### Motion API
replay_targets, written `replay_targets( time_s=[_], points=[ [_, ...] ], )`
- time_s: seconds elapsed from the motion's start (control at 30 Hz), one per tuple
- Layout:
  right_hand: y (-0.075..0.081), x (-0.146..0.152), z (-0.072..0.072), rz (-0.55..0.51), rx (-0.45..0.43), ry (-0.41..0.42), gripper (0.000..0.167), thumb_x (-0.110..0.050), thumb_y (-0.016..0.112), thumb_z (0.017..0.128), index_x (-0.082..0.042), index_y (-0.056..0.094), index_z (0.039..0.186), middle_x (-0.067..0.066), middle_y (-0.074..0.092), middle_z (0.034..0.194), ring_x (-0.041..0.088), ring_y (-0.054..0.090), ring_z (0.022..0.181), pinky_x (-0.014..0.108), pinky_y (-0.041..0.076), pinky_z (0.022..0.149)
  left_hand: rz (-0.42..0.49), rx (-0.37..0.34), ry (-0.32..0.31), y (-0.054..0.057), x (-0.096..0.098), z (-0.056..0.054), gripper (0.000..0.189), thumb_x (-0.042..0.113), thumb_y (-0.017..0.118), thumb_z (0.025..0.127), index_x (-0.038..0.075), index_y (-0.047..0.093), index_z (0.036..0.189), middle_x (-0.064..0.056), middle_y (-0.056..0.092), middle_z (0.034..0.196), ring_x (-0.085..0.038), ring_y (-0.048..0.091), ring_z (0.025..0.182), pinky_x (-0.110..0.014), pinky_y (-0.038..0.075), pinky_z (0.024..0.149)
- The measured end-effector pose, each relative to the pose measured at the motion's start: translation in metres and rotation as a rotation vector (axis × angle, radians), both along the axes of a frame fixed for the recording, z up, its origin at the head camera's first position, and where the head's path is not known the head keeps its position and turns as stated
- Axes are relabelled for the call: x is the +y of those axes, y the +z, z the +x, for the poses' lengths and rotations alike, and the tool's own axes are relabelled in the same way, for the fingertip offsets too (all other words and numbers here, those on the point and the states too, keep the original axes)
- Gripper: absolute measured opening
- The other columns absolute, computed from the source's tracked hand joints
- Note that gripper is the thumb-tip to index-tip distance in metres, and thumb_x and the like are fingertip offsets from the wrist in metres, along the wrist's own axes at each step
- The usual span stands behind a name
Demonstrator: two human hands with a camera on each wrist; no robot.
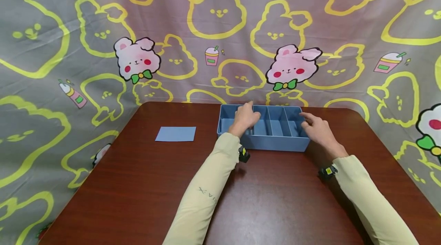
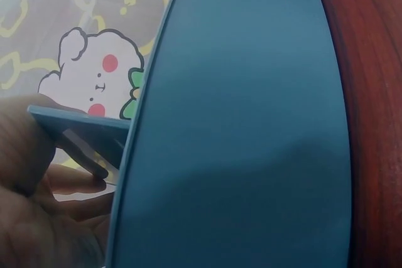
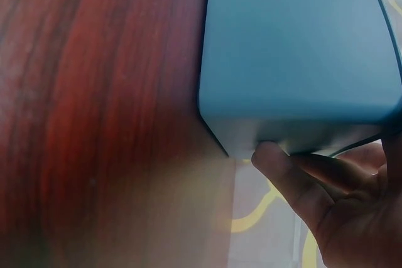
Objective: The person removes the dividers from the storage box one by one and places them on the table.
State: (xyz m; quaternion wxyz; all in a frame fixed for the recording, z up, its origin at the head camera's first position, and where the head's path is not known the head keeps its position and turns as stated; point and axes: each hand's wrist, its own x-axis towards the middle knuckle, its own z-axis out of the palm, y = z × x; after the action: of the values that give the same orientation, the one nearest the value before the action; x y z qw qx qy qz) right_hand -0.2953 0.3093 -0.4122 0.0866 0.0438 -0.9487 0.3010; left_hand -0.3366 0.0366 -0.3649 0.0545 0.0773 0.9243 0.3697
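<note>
A long blue drawer box with upright partitions stands toward the back of the table. My left hand is over its left half and pinches a thin blue divider, which shows above the near rim in the left wrist view. The divider's lower part is hidden behind the box wall. At the box's right end my right hand grips the end wall. The right wrist view shows the thumb pressed against the outside of that wall, with the other fingers reaching over the rim.
A flat light-blue rectangular panel lies on the dark red-brown table, left of the box. A patterned curtain hangs right behind the table's back edge and along both sides.
</note>
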Motion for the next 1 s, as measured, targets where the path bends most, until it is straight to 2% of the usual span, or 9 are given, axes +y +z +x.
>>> replay_targets(
  time_s=[0.17,0.4,0.63,0.83,0.9,1.0],
  points=[
    [0.000,0.000,-0.001,0.007,-0.003,0.000,0.049,-0.019,0.038,0.098,-0.007,0.045,0.146,0.033,0.051,0.137,0.022,0.043,0.055,0.033,0.037,0.057,0.010,0.007,0.021,0.002,0.001,0.001,0.062,0.022,0.047,0.098,0.023,0.026,0.157,-0.001,0.048,0.046,-0.017,0.041,0.035,-0.035,0.046,0.071],
    [0.000,0.000,-0.002,0.015,-0.015,-0.017,0.049,-0.019,0.039,0.098,-0.007,0.046,0.145,0.033,0.052,0.136,0.023,0.046,0.058,0.033,0.038,0.058,0.056,-0.016,0.018,0.008,0.002,0.005,0.063,0.021,0.048,0.098,0.025,0.024,0.157,-0.002,0.046,0.046,-0.017,0.037,0.035,-0.031,0.040,0.044],
    [0.000,0.000,0.000,0.007,-0.011,-0.013,0.049,-0.019,0.038,0.098,-0.006,0.046,0.145,0.034,0.052,0.135,0.023,0.043,0.054,0.033,0.037,0.054,0.047,0.026,0.013,0.016,0.002,0.007,0.064,0.019,0.049,0.097,0.023,0.027,0.156,-0.001,0.045,0.045,-0.015,0.034,0.034,-0.029,0.036,0.041],
    [0.001,0.000,-0.001,-0.001,-0.014,-0.017,0.049,-0.019,0.039,0.097,-0.007,0.046,0.145,0.033,0.052,0.136,0.023,0.042,0.054,0.033,0.036,0.053,0.029,0.047,0.009,0.024,0.002,0.009,0.064,0.020,0.049,0.096,0.023,0.027,0.156,0.000,0.046,0.045,-0.015,0.036,0.034,-0.030,0.041,0.058],
    [0.000,0.000,-0.001,-0.002,-0.018,-0.019,0.049,-0.019,0.039,0.097,-0.008,0.046,0.145,0.033,0.052,0.136,0.023,0.042,0.054,0.033,0.036,0.054,0.034,0.062,0.014,0.026,0.002,0.010,0.064,0.020,0.050,0.096,0.024,0.028,0.156,0.000,0.046,0.045,-0.015,0.037,0.034,-0.031,0.042,0.057],
    [-0.001,0.000,-0.002,0.002,-0.016,-0.016,0.049,-0.019,0.038,0.098,-0.007,0.045,0.145,0.033,0.052,0.136,0.023,0.043,0.055,0.034,0.037,0.055,0.042,0.086,0.020,0.030,0.003,0.011,0.064,0.020,0.050,0.095,0.024,0.030,0.155,-0.001,0.047,0.047,-0.015,0.038,0.035,-0.031,0.042,0.048]
  ],
)
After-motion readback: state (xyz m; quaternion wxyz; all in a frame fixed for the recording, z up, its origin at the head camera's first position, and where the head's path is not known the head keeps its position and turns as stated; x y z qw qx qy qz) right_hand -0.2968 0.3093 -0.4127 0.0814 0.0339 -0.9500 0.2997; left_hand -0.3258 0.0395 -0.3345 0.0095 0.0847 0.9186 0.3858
